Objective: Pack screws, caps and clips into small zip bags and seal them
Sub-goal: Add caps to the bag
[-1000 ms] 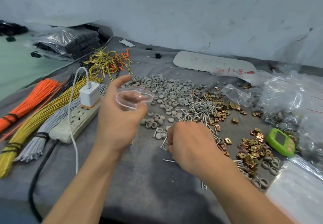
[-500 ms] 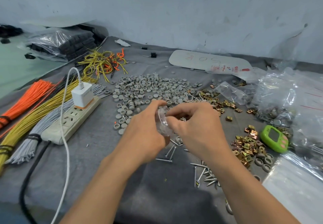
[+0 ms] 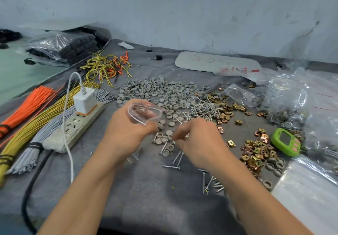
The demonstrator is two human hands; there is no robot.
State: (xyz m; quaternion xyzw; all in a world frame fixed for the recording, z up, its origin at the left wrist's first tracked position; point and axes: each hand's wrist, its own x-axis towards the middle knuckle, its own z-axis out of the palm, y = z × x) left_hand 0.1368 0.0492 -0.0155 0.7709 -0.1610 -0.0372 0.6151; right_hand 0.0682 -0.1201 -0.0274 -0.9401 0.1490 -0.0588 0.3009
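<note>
Nearest us, at 5 o'clock from our hands, a few loose screws [image 3: 210, 183] lie on the grey cloth [image 3: 146, 198]. A stack of flat clear bags [image 3: 307, 194] lies at 4 o'clock by the edge.

Our left hand [image 3: 126, 130] has its thumb and fingers curled round a small zip bag [image 3: 144, 113], whose mouth is held wide open. Our right hand [image 3: 197, 139], just at 3 o'clock of the left, is palm down with its fingers curled onto the cloth among scattered caps [image 3: 162, 139] and screws. It is blurred, and we cannot tell whether it pinches anything.

At 3 o'clock of the right hand lies a heap of brass clips [image 3: 256, 152], and past that a green gadget [image 3: 285, 142]. At 9 o'clock of the left hand a power strip [image 3: 73, 126] carries a white charger [image 3: 84, 101], with wire bundles [image 3: 36, 123] beyond.

At 12 o'clock of the hands spreads the cap pile [image 3: 161, 92], touching the screw pile [image 3: 204, 108] at 1 o'clock. At 2 o'clock big clear sacks [image 3: 292, 102] are heaped.

Farthest, by the wall [image 3: 182, 11], we see a white board [image 3: 215, 62] at 1 o'clock, a wire tangle [image 3: 106, 68] at 11 and a bag of black parts [image 3: 64, 48] at 10.
</note>
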